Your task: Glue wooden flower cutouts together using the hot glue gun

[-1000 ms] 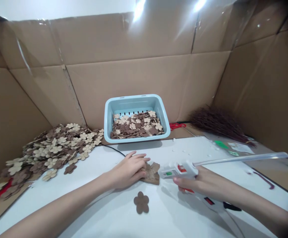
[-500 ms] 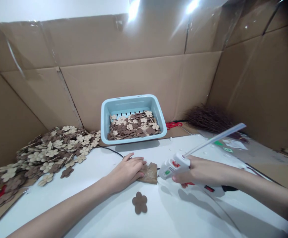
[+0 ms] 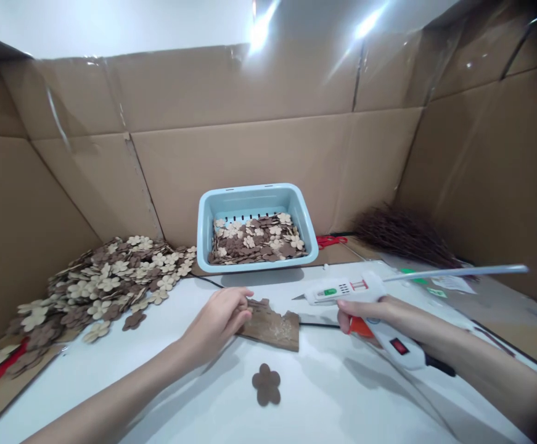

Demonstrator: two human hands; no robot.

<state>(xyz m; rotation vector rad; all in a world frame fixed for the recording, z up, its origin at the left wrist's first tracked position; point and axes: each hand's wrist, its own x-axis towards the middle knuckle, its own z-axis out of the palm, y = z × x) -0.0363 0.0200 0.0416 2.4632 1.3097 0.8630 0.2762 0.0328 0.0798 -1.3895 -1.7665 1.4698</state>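
My right hand (image 3: 370, 314) grips a white glue gun (image 3: 342, 288) with an orange trigger; a long clear glue stick (image 3: 457, 271) sticks out of its back. The metal nozzle points left, raised above the white table. My left hand (image 3: 222, 317) is closed at the left end of a brown bark-like piece (image 3: 272, 330), its fingertips curled; what they pinch is hidden. Whitish marks show on the piece's right part. Nearer to me, a single brown flower cutout (image 3: 266, 385) lies flat on the white surface (image 3: 314, 401).
Behind stands a light blue basket (image 3: 314, 246) of brown and cream flowers. A flower pile (image 3: 106, 280) spreads at the left beside a red strip (image 3: 0, 375). Red-handled scissors (image 3: 332, 241) and dark twigs (image 3: 402, 237) lie at the back right. Cardboard walls (image 3: 240, 154) enclose the table.
The glue gun has swung from tilted down to nearly level, its nozzle now visible. My left hand has moved left and up on the brown piece, exposing more of it. The view has shifted slightly.
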